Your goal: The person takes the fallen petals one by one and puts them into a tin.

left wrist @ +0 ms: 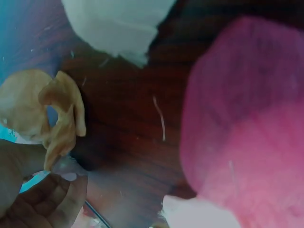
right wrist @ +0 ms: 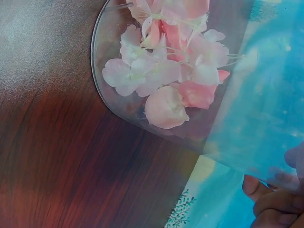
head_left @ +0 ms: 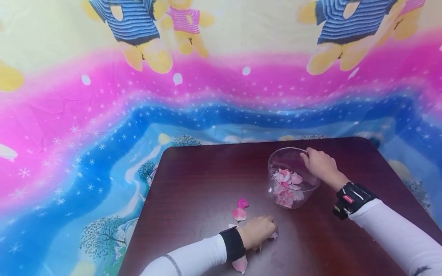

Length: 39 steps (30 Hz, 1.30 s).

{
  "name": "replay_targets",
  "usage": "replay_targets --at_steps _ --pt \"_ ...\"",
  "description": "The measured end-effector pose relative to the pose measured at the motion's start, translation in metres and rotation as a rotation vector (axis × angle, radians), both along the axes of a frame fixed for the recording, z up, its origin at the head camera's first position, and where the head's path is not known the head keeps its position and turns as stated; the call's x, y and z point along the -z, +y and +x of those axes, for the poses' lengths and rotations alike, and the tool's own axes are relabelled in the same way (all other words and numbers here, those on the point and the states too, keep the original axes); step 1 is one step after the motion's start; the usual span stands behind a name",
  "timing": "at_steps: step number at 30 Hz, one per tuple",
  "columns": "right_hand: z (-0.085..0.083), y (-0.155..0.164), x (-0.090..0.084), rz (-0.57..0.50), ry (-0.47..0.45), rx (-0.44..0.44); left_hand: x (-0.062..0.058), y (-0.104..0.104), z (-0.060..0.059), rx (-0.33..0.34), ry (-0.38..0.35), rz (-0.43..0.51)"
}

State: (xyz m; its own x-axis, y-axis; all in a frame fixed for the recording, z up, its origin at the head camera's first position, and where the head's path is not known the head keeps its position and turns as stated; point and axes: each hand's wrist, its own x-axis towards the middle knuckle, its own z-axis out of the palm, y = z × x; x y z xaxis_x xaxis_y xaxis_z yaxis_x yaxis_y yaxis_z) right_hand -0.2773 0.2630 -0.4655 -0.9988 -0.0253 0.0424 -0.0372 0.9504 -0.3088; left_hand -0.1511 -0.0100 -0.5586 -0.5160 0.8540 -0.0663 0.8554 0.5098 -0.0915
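My right hand [head_left: 322, 166] grips the rim of a clear round container [head_left: 310, 177] at its far right side, thumb over the edge. Pink and white flower petals [head_left: 287, 193] lie heaped in its bottom; a rounded pale petal [right wrist: 166, 108] rests against the wall in the right wrist view. Low over the table, my left hand [head_left: 257, 232] pinches a pale petal [head_left: 274, 234] between thumb and fingers. Under and beside that hand are loose petals, among them a curled yellowish one [left wrist: 66, 111] and a large magenta-pink one [left wrist: 247, 128] close to the left wrist camera.
On the dark wooden table [head_left: 200, 180], a magenta petal [head_left: 243, 203] and a pink-white petal [head_left: 239, 214] lie beyond my left wrist, and a pink petal [head_left: 240, 264] lies nearer. A printed cloth [head_left: 214, 88] hangs behind the table's far edge.
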Motion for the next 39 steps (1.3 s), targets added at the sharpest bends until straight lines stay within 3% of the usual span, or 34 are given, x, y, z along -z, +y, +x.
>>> replay_targets --at_steps 10,17,22,29,39 --pt "0.001 0.000 0.002 0.000 -0.011 0.003 -0.006 -0.003 0.001 -0.010 -0.056 0.016" --pt "-0.001 -0.001 0.002 -0.003 -0.005 0.001 -0.015 -0.007 -0.005 -0.096 -0.143 0.085" --pt "0.000 -0.002 0.002 -0.004 -0.006 0.003 -0.022 -0.012 -0.008 -0.131 -0.092 0.179" --pt "-0.001 -0.001 0.001 -0.002 0.008 0.004 -0.040 -0.022 -0.016 -0.111 0.025 0.325" --pt "-0.001 0.000 -0.001 0.004 -0.005 0.005 -0.075 -0.042 -0.022 -0.183 -0.045 0.506"
